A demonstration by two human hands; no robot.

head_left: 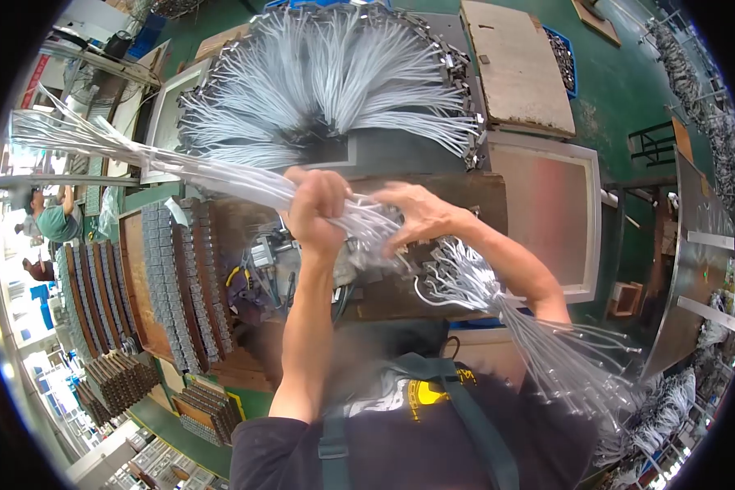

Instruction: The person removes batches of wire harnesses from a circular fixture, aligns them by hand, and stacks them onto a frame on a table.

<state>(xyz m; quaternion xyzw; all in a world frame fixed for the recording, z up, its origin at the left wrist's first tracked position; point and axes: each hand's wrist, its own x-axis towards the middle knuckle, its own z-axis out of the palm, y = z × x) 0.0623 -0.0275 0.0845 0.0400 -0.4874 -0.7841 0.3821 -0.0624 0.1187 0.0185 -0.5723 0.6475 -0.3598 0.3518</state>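
Observation:
My left hand (317,211) is closed in a fist round a long bundle of whitish cables (212,173). From that fist the bundle runs out to the upper left, where its ends fan apart. Short cable ends (369,222) stick out on the other side, towards my right hand (416,216). Slightly blurred, the right hand is cupped beside these ends with thumb and fingers apart; whether it touches them is unclear. A second tied bundle of cables (539,335) hangs under my right forearm, its far ends spread to the lower right.
Many pale cables (335,69) with dark connectors lie fanned out ahead. Below my left hand, pliers (235,276) and other tools lie on the brown bench (486,196). Stacked metal parts (167,282) stand at left, with a person (57,216) beyond. A framed panel (547,216) is at right.

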